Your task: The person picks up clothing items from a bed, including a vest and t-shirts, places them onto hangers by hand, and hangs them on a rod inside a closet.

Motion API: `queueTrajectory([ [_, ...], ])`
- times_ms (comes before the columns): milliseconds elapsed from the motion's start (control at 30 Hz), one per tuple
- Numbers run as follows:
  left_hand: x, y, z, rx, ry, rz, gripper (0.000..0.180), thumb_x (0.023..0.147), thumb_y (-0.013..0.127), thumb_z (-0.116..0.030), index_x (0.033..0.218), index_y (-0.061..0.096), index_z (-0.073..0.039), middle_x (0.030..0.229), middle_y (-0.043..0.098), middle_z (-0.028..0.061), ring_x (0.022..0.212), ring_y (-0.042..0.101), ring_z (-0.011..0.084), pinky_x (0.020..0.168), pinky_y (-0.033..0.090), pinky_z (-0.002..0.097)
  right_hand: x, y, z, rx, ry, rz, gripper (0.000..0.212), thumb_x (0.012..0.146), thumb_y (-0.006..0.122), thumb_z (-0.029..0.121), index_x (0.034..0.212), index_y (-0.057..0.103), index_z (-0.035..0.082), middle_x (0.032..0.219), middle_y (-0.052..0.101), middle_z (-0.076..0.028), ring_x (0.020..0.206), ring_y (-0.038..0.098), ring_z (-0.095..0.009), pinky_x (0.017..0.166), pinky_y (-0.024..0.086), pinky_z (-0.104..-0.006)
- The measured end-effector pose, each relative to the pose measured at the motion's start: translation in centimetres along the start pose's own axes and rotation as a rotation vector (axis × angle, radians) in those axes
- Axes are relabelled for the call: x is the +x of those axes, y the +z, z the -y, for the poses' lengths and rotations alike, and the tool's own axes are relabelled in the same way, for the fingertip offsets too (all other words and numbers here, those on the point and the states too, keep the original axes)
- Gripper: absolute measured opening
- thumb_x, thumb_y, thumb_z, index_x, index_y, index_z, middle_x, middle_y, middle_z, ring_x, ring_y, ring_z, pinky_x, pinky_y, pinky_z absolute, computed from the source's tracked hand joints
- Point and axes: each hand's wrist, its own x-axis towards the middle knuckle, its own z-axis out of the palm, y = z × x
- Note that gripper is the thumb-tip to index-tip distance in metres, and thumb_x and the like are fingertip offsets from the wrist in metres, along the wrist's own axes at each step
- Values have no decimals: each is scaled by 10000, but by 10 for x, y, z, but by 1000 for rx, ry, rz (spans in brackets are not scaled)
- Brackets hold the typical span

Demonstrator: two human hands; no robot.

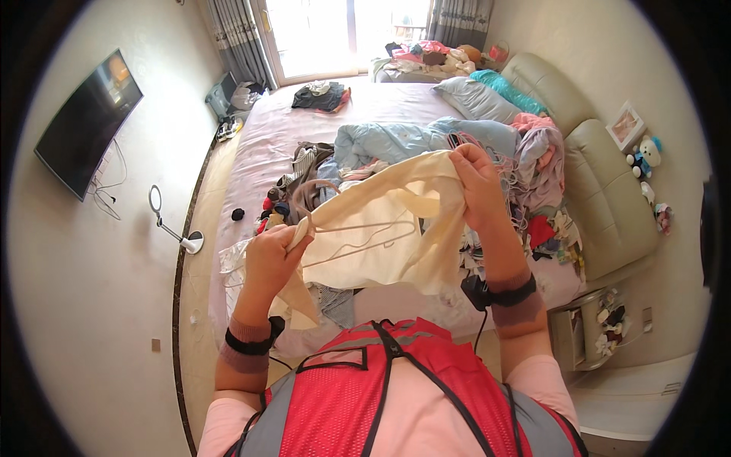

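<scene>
Fingers (472, 161) pinch one cream garment (411, 263).

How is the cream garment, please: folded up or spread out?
Spread out, though slightly rumpled: the cream garment hangs between the left hand and the right hand.

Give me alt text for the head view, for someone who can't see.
A person's left hand and right hand hold up a cream fabric garment, a thin pale clothes hanger showing against it. Beyond lies a pale pink-sheeted bed, strewn with clothes and a rumpled light-blue quilt; a black television hangs on the left wall.
</scene>
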Motion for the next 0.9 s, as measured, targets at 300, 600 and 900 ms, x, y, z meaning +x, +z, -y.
queueTrajectory([
  [300, 2, 21, 12, -231, -142, -265, 226, 865, 693, -222, 811, 661, -5, 660, 563, 131, 577, 570, 264, 556, 434, 359, -69, 27, -33, -561, -185, 980, 191, 893, 654, 140, 1049, 628, 33, 941, 654, -72, 924, 630, -213, 832, 500, -324],
  [600, 0, 15, 31, -490, -21, -299, 148, 838, 712, -110, 838, 668, 31, 653, 566, 89, 570, 526, 179, 551, 414, 321, -51, 15, -30, -961, -554, 289, 236, 790, 733, 104, 1009, 684, 30, 992, 659, -125, 934, 612, -288, 800, 490, -365],
  [900, 3, 11, 11, -447, 25, -204, 167, 827, 723, -123, 937, 686, -3, 726, 629, 97, 611, 580, 195, 583, 455, 321, -47, 40, -51, -1054, -720, 308, 313, 785, 746, 122, 1078, 663, 48, 995, 657, -131, 926, 619, -314, 784, 496, -374],
])
